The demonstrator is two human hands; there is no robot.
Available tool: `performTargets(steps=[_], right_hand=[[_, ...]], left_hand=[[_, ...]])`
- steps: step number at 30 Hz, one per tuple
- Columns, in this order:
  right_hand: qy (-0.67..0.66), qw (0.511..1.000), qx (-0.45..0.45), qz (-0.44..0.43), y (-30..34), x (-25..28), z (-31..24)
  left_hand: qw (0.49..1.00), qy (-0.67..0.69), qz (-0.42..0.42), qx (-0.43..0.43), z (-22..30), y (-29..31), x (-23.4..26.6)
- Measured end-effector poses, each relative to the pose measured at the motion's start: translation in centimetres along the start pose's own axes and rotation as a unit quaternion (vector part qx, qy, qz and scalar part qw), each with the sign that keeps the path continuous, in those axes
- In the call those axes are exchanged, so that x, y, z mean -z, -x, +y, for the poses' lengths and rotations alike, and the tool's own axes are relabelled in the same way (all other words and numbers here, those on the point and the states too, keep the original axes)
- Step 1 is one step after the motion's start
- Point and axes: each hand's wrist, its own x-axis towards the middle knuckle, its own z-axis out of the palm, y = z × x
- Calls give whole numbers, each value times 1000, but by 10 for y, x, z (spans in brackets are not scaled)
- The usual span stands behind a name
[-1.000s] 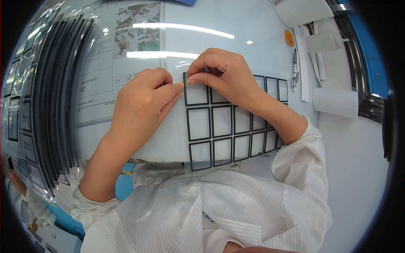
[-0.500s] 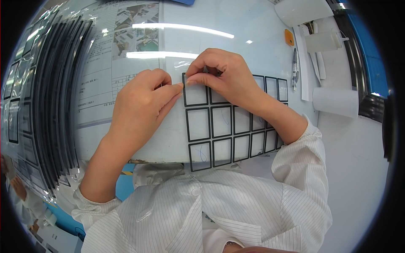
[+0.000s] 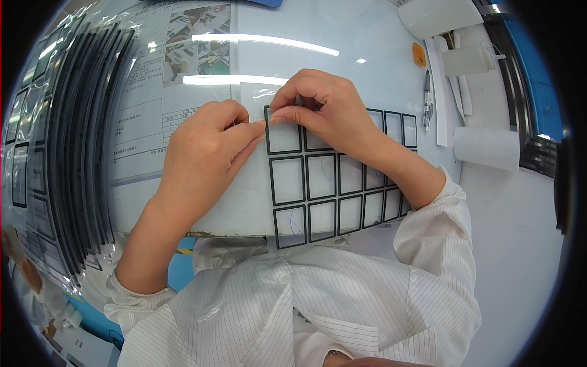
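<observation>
A clear sheet printed with rows of black rectangular frames (image 3: 287, 179) lies on the white table, its near edge overhanging the table's front. At its far left corner my two hands meet. My left hand (image 3: 205, 144) is closed, thumb and forefinger pinched at the sheet's left edge. My right hand (image 3: 327, 110) reaches across the sheet and pinches at the same corner, beside the left fingertips. The exact bit of film between the fingers is too small to make out. Part of the far row of frames is hidden under my right hand and forearm.
A thick stack of similar black-framed sheets (image 3: 85, 147) in clear plastic stands at the left. Printed papers (image 3: 140, 116) lie under a clear cover beside it. To the right are a pen (image 3: 427, 101), an orange block (image 3: 419, 54), white rolls (image 3: 486, 148) and a bottle (image 3: 468, 61).
My hands and the sheet hold the same place. Only a person's arm at the far lower left has shifted slightly.
</observation>
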Motion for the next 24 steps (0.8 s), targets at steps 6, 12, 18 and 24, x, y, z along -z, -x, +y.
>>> performTargets(steps=[6,12,18,24], right_hand=[[-23,999,-39,4,-1,6,-3],[-28,999,-5,44,-2,6,5],[-25,996,-24,84,-4,10,5],[-45,996,-10,75,2,10,10]], left_hand=[[1000,0,-1,2,0,1,0],[1000,-2,-5,-6,1,0,2],[1000,3,-6,-3,0,-1,2],[994,56,6,90,3,-7,-1]])
